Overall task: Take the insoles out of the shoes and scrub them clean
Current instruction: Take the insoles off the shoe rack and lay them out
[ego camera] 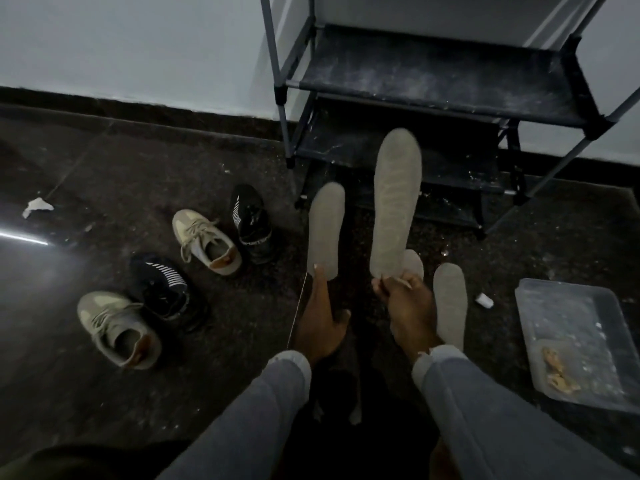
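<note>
My left hand (320, 318) pinches the heel end of a grey insole (326, 230) that points away from me. A longer grey insole (394, 202) stands up from my right hand (408, 306), gripped at its heel. Behind that hand, two more grey insoles lie on the dark floor: one (450, 303) to the right, one (414, 263) mostly hidden. On the left sit two beige sneakers, one near (116, 327) and one farther (206, 242), and two black sneakers with white stripes, one near (162, 285) and one farther (251, 223).
A black metal shoe rack (433, 77) with dusty shelves stands against the wall ahead. A clear plastic tub (581, 337) with scraps inside lies on the floor at the right. Paper bits (36, 206) litter the dark floor (104, 174).
</note>
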Demonstrator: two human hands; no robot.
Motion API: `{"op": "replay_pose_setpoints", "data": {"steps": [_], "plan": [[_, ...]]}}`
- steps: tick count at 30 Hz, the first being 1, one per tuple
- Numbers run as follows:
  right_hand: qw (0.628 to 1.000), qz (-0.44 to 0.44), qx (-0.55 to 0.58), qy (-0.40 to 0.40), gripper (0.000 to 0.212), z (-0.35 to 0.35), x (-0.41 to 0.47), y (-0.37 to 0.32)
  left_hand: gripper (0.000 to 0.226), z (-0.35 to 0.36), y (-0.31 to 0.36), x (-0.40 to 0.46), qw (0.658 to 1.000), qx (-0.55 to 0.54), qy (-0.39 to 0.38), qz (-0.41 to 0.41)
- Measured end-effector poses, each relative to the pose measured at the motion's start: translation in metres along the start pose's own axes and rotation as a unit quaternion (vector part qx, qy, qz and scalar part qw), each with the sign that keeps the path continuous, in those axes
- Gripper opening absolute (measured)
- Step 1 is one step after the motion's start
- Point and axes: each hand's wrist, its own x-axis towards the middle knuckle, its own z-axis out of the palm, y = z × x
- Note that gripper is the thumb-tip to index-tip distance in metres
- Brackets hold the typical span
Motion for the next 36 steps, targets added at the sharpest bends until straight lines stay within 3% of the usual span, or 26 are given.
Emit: {"op": "replay_pose_setpoints", "data": {"steps": [10,15,23,26,36], "plan": [[0.983,0.145,-0.088,0.073,0.026,-0.039,0.030,0.096,0.094,0.038,-0.072,-0.019,0.997,0.027,-0.052,-0.053],[0.979,0.164,-0.078,0.095,0.028,-0.037,0.036,0.117,0.095,0.047,-0.085,-0.027,0.995,0.029,-0.035,-0.083],[0.973,0.186,-0.102,0.095,0.007,-0.042,0.037,0.139,0.098,0.049,-0.090,-0.035,0.996,-0.010,0.025,-0.085],[0.975,0.179,-0.090,0.093,0.010,-0.040,0.036,0.139,0.100,0.050,-0.098,-0.033,0.994,-0.001,0.037,-0.104],[0.967,0.230,-0.075,0.076,0.036,-0.038,0.042,0.141,0.101,0.056,-0.112,-0.027,0.986,0.007,-0.062,-0.157]]}}
